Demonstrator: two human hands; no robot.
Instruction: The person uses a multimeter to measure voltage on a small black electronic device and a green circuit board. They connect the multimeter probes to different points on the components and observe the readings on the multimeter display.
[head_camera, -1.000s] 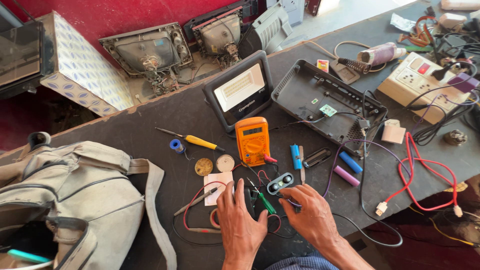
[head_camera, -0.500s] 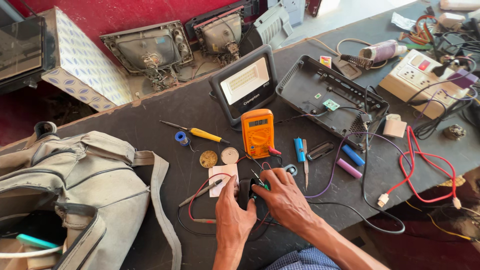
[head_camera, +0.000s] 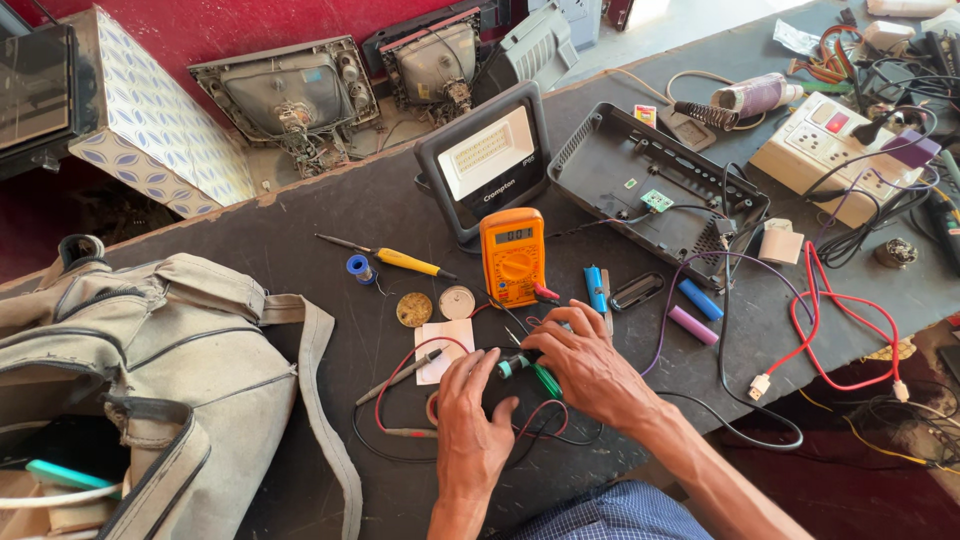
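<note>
Both hands, left hand (head_camera: 470, 415) and right hand (head_camera: 585, 365), pinch a small green-tipped part (head_camera: 518, 367) below the orange multimeter (head_camera: 513, 256), so probing looks barely started, probes (head_camera: 400, 375) lying loose.

Bare bench (head_camera: 330, 215) lies open left of the yellow screwdriver (head_camera: 405, 262), while the orange multimeter (head_camera: 513, 256), red leads (head_camera: 850, 340) and canvas bag (head_camera: 150, 370) crowd the other sides.
</note>
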